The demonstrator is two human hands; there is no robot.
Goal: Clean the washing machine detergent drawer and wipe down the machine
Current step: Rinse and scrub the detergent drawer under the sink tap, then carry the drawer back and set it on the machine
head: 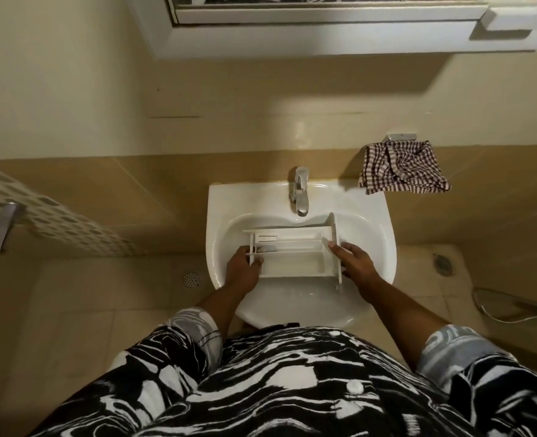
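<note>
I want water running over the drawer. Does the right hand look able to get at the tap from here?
Probably yes: the tap stands just behind the detergent drawer with nothing between, but the right hand must first release the drawer.

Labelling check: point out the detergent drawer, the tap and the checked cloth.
detergent drawer (292,264): head view, floor of the near compartment.
tap (300,192): head view, chrome body.
checked cloth (404,168): head view, middle of the folds.
</note>
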